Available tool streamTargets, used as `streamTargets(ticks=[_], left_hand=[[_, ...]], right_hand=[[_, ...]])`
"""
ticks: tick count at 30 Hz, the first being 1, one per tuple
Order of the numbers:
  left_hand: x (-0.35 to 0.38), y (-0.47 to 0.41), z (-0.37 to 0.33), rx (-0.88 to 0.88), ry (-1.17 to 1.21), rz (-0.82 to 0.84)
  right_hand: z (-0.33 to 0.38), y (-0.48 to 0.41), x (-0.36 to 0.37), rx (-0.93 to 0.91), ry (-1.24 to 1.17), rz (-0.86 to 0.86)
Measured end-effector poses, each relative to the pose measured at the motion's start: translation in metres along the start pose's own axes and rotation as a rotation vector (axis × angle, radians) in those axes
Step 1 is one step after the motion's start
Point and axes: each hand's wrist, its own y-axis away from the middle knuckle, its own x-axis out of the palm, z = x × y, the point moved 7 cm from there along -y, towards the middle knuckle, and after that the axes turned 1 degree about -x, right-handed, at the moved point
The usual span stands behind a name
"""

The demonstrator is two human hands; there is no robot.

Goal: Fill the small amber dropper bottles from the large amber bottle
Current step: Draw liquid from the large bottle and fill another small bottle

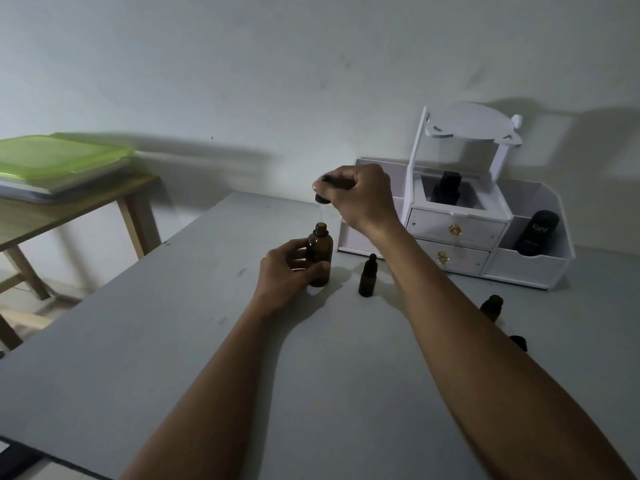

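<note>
While our left hand (284,268) grips the large amber bottle (320,242) to steady it, our right hand (360,199) pinches the black dropper cap (322,199) clear above the open neck.

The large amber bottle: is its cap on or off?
Off. The large amber bottle shows a bare neck; the right hand holds the black dropper cap above it.

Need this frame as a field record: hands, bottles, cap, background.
left hand: grips large bottle, upright on table
right hand: holds dropper cap above the large bottle's open neck
capped small bottle: upright, right of the large bottle, untouched
second small bottle: partly hidden by right forearm; cap state unclear
organizer: white, against the wall
</note>
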Motion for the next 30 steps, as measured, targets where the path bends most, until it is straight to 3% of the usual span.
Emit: streamTargets(ticks=[5,9,12,16,21,26,30], left_hand=[[-0.001,0.004,-0.008,0.060,-0.071,-0.043],[-0.013,0.022,-0.041,0.273,-0.116,-0.366],[-0.005,0.046,-0.077,0.426,-0.085,-0.467],[0.042,0.070,-0.103,0.495,0.004,-0.289],[0.120,0.079,-0.086,0.234,-0.118,0.125],[0.142,0.067,-0.058,0.037,-0.186,0.226],[0.148,0.061,-0.051,0.016,-0.176,0.253]], right_hand=[[0.033,-0.011,-0.038,-0.064,-0.097,-0.093],[0.045,-0.007,-0.082,-0.079,-0.187,-0.187],[0.039,0.007,-0.115,-0.058,-0.216,-0.222],[0.012,0.025,-0.154,0.007,-0.180,-0.208],[-0.027,0.035,-0.182,0.101,-0.127,-0.188],[-0.046,0.038,-0.185,0.153,-0.098,-0.143],[-0.054,0.040,-0.182,0.173,-0.072,-0.101]])
